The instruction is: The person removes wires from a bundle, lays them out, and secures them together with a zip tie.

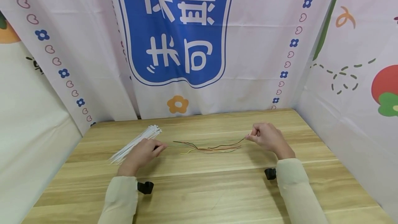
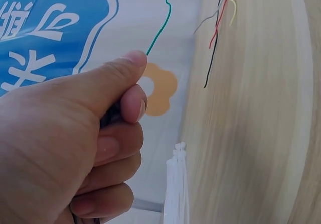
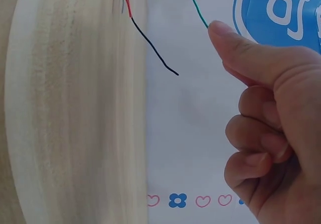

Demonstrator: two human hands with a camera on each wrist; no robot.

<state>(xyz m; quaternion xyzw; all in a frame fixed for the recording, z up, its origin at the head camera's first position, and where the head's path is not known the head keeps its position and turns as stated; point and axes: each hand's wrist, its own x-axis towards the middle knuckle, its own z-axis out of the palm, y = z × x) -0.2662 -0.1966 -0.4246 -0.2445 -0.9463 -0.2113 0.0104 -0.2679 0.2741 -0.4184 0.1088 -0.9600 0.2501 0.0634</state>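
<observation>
Between thumb and forefinger my left hand (image 1: 140, 153) pinches one end of a thin green wire (image 2: 160, 29). Its other fingers are curled, and something dark shows between them, too hidden to identify. My right hand (image 1: 269, 138) pinches the other end of the green wire (image 3: 198, 9), so it spans above the table between both hands. Below it, several loose thin wires (image 1: 214, 148) lie loosely crossed on the wooden table (image 1: 205, 189). Among them are a black wire (image 2: 216, 53), a red wire (image 2: 219, 24) and a yellow wire (image 2: 233, 8).
A bundle of white cable ties (image 1: 132, 145) lies beyond and left of my left hand. A printed cloth (image 1: 248, 61) hangs behind the table, with more cloth at both sides. Each sleeve has a black device (image 1: 145, 187) at the wrist.
</observation>
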